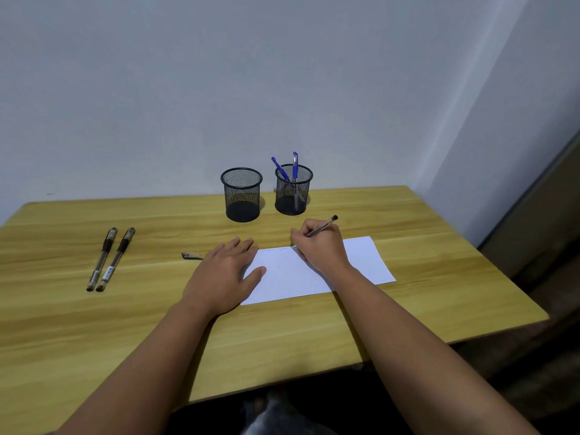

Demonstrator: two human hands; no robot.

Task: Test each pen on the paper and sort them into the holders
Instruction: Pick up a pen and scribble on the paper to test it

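Places are given from the white paper (317,271), which lies flat on the wooden table (314,328), right of the table's middle. Beyond its far edge two black mesh holders are set side by side, close but apart: the left holder (241,194) is seen with nothing in it, and the right holder (293,189) carries two blue pens (295,171) leaning upright. Just off the paper's left end a small dark pen cap (191,255) is laid on the wood. Well to the left of the paper, two capped black pens (110,259) are laid parallel and nearly touching.

The paper's far left corner is covered by the left hand (226,271), which is pressed flat with fingers straight and slightly spread. A clear-barrelled pen (321,227) with a dark end is gripped in the curled fingers of the right hand (317,246), its tip hidden at the paper's far edge; faint marks are seen there.

Bare wood is left on the near side of the paper up to the table's front edge, and right of the paper up to the side edge.
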